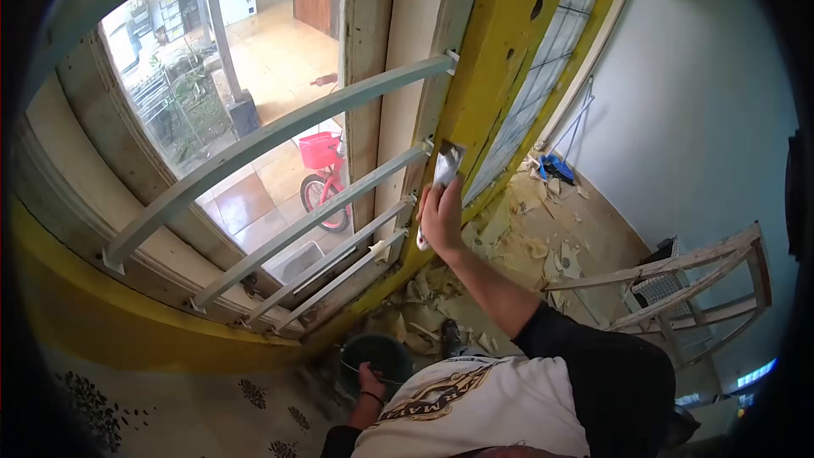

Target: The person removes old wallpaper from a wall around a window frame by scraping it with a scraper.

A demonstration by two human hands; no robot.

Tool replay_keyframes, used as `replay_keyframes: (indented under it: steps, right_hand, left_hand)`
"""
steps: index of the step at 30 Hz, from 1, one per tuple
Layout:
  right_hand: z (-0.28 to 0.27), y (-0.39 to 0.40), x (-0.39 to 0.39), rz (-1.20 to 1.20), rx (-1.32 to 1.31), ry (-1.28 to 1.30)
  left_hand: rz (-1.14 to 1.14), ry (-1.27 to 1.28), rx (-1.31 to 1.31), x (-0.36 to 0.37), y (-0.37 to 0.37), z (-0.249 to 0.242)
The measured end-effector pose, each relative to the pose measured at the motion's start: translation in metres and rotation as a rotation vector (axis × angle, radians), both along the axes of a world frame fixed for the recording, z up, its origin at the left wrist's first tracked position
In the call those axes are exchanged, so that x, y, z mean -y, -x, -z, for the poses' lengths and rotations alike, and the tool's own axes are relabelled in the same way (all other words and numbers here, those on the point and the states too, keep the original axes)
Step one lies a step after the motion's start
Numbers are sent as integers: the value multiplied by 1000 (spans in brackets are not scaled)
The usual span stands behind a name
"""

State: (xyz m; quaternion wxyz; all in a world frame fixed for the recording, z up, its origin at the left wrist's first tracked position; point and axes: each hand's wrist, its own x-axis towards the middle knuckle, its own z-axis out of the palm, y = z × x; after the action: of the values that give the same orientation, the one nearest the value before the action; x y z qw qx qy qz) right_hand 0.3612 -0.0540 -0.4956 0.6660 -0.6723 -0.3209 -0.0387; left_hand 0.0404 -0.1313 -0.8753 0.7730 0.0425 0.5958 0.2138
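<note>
Right hand (441, 219) clamps scraper (444, 171) flat against yellow frame (500, 51), blade toward 12 o'clock for paint contact. Left hand (370, 380) grips bucket (377, 356) at 6, kept close.

The white scraper blade (447, 164) is partly hidden by the right hand (442, 219) gripping it. The left hand (370, 380) covers part of the dark round bucket's (381, 354) rim. The red child's bicycle (325, 182) is cut by grey window bars (280, 131).
</note>
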Motion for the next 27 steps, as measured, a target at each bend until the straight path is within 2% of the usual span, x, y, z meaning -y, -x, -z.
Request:
replay_keyframes:
  steps: [4,9,12,14,23,27]
  right_hand:
    - [-12,-22,-5,-38,167,23]
    - [-9,-15,6,-79,104,9]
    - [-18,-25,1,-87,92,31]
    - [-22,-23,5,-45,61,71]
    - [-14,-29,11,-74,68,8]
    - [-44,-31,2,-75,73,-34]
  left_hand:
    - [24,37,36,-1,-3,6]
    - [41,33,-10,-3,0,23]
    - [74,73,-57,0,0,-5]
    - [51,85,-74,0,1,10]
    - [11,58,-81,5,-5,5]
    - [3,83,-71,5,-8,9]
